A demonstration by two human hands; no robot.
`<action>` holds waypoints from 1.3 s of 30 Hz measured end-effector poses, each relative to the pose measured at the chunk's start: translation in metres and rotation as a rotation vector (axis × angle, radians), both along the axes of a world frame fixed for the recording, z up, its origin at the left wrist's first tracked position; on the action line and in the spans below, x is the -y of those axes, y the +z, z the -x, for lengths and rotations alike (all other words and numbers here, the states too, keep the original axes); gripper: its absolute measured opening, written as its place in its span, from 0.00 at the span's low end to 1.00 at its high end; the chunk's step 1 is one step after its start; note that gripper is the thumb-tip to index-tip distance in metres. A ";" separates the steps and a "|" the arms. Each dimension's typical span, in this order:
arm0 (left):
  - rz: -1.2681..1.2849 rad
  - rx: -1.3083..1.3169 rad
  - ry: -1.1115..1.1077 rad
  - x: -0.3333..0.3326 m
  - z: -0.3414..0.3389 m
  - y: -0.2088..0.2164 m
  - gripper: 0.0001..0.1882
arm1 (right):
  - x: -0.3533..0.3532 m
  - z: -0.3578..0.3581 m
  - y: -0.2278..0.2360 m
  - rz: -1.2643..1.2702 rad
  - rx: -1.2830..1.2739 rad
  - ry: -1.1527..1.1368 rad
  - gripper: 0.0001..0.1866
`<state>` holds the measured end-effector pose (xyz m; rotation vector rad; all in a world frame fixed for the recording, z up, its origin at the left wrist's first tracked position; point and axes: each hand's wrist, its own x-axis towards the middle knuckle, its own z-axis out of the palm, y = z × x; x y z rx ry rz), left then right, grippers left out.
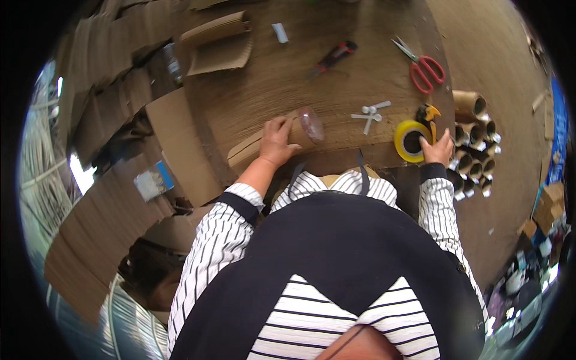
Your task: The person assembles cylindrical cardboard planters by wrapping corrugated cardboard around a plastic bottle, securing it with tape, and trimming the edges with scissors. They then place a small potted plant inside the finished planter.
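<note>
A cardboard tube lies on its side near the front edge of the wooden table. Over it rests my left hand, fingers curled around its upper side. The tube's right end is covered in something shiny and see-through with a reddish tint. At the table's right front corner stands a tape dispenser with a yellow tape roll. My right hand grips it, the thumb by the roll's core; the other fingers are partly hidden. Several small white plastic pieces lie between the hands.
Red-handled scissors and a red-and-black cutter or screwdriver lie farther back. A curled cardboard piece sits at the back left. Stacked cardboard crowds the left. Several short cardboard tubes are piled beyond the table's right edge.
</note>
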<state>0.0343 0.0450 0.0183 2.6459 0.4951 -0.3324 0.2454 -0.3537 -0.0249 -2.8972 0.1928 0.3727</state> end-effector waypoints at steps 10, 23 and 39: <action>0.038 0.130 -0.020 0.003 0.011 -0.002 0.42 | -0.033 -0.025 0.023 -0.626 -0.401 0.151 0.32; 0.068 0.326 -0.076 0.008 0.021 -0.018 0.42 | -0.285 0.034 0.124 -0.261 -0.480 0.742 0.36; 0.039 0.503 -0.071 0.022 0.029 -0.033 0.23 | -0.352 0.074 0.140 0.255 -0.446 0.779 0.31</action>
